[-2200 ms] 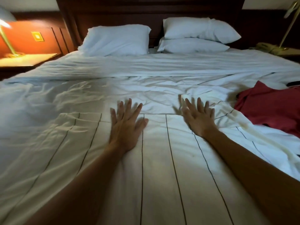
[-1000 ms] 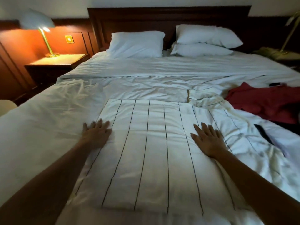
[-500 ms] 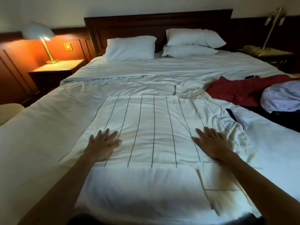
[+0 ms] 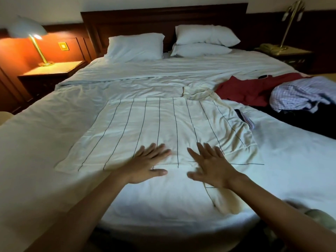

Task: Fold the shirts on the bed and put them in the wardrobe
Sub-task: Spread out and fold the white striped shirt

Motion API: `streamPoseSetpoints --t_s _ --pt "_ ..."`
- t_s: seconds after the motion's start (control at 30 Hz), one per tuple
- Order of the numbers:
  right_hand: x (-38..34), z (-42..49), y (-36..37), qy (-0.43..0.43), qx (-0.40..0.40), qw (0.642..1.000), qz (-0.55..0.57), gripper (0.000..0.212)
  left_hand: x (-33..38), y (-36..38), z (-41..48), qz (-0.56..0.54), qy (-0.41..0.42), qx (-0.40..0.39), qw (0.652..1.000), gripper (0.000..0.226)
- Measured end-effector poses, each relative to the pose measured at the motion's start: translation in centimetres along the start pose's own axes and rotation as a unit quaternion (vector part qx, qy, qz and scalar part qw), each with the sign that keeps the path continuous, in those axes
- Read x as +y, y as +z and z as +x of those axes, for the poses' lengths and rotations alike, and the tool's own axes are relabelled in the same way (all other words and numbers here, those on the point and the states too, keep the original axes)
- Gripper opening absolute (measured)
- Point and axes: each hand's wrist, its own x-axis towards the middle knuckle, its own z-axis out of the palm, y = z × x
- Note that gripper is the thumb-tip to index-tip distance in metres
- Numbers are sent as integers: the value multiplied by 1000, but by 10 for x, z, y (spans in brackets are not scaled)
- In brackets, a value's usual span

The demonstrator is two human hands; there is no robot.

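Observation:
A cream shirt with thin dark stripes (image 4: 156, 128) lies spread flat in the middle of the white bed (image 4: 45, 135). My left hand (image 4: 147, 164) rests flat on the shirt's near hem, fingers straight. My right hand (image 4: 211, 166) lies flat on the hem beside it, fingers spread. A sleeve (image 4: 223, 200) trails toward the bed's near edge under my right wrist. At the right lie a red shirt (image 4: 251, 91), a blue checked shirt (image 4: 301, 93) and a dark garment (image 4: 309, 120).
Three white pillows (image 4: 136, 46) lean on the dark headboard. A lit lamp (image 4: 29, 31) stands on the left nightstand (image 4: 52, 70). A brass lamp and a telephone (image 4: 269, 48) sit on the right nightstand. A small dark object (image 4: 262, 76) lies near the red shirt.
Both hands slid down the striped shirt from its far part to its near hem and then drew together at the middle. The view pulled back, showing more garments at the right.

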Motion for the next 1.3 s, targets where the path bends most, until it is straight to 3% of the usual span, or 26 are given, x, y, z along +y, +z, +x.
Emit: streamPoseSetpoints --t_s 0.1,0.17,0.3,0.47,0.6,0.7,0.87,0.93,1.1,1.3 --pt "6 -10 0 -23 77 993 -81 75 -22 -2 -9 -6 12 21 1000 72" --pt "13 -17 -6 -24 104 992 -74 62 -33 -10 -16 -17 18 52 998 76" --pt "34 -28 -34 24 78 995 -52 40 -63 -26 -30 2 -21 119 993 73" --pt "83 -5 -90 63 32 997 -29 16 -110 -57 -41 64 -96 166 979 43" --pt "124 44 -115 72 9 996 -58 25 -144 -84 -41 -2 -122 144 982 30" --pt "152 85 -117 85 56 994 -33 29 -174 -95 -31 23 -171 148 974 30" --pt "161 142 -120 110 137 984 13 9 -202 -107 -6 51 -244 92 964 28" --pt "166 163 -118 123 144 981 33 19 -211 -112 6 59 -255 71 963 25" --pt "173 199 -104 168 128 976 54 20 -241 -118 31 87 -298 29 950 27" --pt "188 230 -87 217 234 943 89 17 -277 -119 40 104 -345 6 933 14"
